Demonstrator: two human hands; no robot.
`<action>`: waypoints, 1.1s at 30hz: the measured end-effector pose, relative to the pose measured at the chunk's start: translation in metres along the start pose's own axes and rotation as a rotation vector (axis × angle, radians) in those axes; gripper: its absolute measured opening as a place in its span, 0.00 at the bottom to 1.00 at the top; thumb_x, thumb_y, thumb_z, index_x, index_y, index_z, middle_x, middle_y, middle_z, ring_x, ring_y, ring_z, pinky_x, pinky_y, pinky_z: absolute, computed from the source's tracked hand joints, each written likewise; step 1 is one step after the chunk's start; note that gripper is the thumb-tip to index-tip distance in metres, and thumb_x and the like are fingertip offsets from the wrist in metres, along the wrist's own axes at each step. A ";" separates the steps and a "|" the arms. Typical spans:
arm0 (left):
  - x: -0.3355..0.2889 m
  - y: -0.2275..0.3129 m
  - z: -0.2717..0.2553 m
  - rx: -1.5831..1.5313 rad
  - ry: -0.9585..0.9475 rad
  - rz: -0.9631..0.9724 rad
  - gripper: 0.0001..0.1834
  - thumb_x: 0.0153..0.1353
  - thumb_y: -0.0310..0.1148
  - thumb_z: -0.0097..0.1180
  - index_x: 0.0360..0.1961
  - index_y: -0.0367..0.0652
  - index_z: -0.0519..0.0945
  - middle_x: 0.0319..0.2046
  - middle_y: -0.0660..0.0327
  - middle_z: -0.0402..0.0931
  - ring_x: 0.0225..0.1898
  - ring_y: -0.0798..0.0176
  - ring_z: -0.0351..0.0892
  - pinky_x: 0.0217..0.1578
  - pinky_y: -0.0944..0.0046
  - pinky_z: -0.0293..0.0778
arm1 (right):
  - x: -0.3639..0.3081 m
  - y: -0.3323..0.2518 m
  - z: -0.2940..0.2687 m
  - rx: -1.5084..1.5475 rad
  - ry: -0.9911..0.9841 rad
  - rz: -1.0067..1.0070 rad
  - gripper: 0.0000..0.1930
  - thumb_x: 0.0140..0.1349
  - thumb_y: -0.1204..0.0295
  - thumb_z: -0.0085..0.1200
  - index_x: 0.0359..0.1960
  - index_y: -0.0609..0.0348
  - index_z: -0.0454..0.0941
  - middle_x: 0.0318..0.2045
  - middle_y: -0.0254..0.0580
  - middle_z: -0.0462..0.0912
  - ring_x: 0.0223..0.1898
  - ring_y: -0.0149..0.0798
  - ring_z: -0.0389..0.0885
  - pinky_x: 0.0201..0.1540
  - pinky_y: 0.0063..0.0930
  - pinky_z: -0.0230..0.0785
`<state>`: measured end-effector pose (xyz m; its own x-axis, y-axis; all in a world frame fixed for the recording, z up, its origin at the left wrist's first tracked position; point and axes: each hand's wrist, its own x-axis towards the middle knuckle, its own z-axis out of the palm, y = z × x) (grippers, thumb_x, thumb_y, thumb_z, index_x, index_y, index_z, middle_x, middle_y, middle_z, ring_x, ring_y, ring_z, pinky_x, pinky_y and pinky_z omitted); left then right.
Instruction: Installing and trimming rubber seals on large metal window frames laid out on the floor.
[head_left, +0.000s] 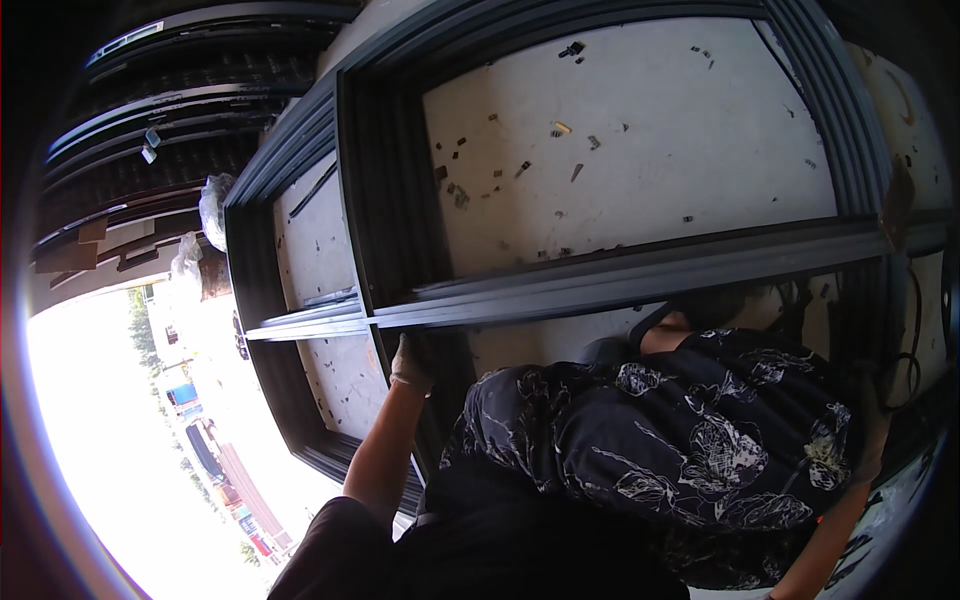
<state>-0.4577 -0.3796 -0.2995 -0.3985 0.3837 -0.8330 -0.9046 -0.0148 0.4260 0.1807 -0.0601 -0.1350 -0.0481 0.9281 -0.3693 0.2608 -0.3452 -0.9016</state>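
A large dark grey metal frame (600, 290), divided by crossing bars like a window or door frame, spans the view. My left hand (412, 368), in a light glove, is closed on a dark bar just below where the bars cross. Its thumb points up along the bar, and its other fingers are mostly hidden. On the right, my bare right forearm reaches up past a co-worker to the frame's shadowed right side. My right hand (871, 440) is dim there and its fingers cannot be made out.
A co-worker in a black floral shirt (700, 430) bends over the frame in front of me, head low. Small scraps (562, 127) litter the pale floor inside the frame. Long dark profiles (150, 120) are stacked at the left, near clear plastic wrap (214, 210). Bright daylight enters lower left.
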 end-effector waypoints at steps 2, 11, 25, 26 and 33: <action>0.026 0.009 -0.052 0.238 -0.074 0.211 0.25 0.66 0.50 0.39 0.55 0.46 0.72 0.51 0.58 0.74 0.53 0.56 0.72 0.54 0.57 0.68 | 0.005 0.000 0.011 -0.032 -0.020 -0.033 0.15 0.65 0.78 0.42 0.52 0.70 0.70 0.53 0.48 0.71 0.56 0.39 0.68 0.58 0.28 0.59; -0.016 -0.002 0.037 -0.233 0.007 -0.311 0.18 0.65 0.49 0.44 0.41 0.47 0.75 0.28 0.66 0.72 0.29 0.68 0.73 0.33 0.70 0.74 | 0.010 0.022 -0.022 -0.432 -0.104 -0.187 0.14 0.65 0.77 0.43 0.50 0.68 0.72 0.49 0.46 0.73 0.50 0.37 0.71 0.53 0.26 0.63; -0.002 0.002 0.028 -0.059 0.070 -0.251 0.20 0.61 0.57 0.46 0.34 0.52 0.77 0.21 0.70 0.74 0.20 0.72 0.74 0.21 0.73 0.72 | 0.014 0.053 -0.034 -0.352 0.118 0.019 0.13 0.62 0.79 0.49 0.49 0.65 0.73 0.42 0.38 0.77 0.43 0.30 0.74 0.44 0.20 0.67; -0.002 0.001 0.025 -0.059 0.071 -0.251 0.20 0.61 0.57 0.46 0.34 0.52 0.77 0.21 0.70 0.74 0.20 0.72 0.74 0.21 0.73 0.72 | 0.016 0.051 -0.030 -0.276 0.153 0.084 0.14 0.62 0.79 0.50 0.50 0.64 0.72 0.42 0.38 0.77 0.42 0.29 0.74 0.44 0.19 0.67; 0.011 -0.005 0.003 -0.025 0.078 -0.125 0.21 0.62 0.58 0.43 0.33 0.53 0.77 0.17 0.72 0.71 0.19 0.73 0.73 0.18 0.73 0.71 | 0.018 0.019 0.006 -0.110 0.175 0.163 0.20 0.58 0.77 0.55 0.53 0.64 0.69 0.44 0.39 0.75 0.43 0.30 0.73 0.46 0.21 0.65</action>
<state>-0.4570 -0.3725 -0.3094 -0.2923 0.3107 -0.9045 -0.9510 0.0056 0.3092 0.1791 -0.0508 -0.1601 0.1680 0.8749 -0.4543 0.3554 -0.4836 -0.7999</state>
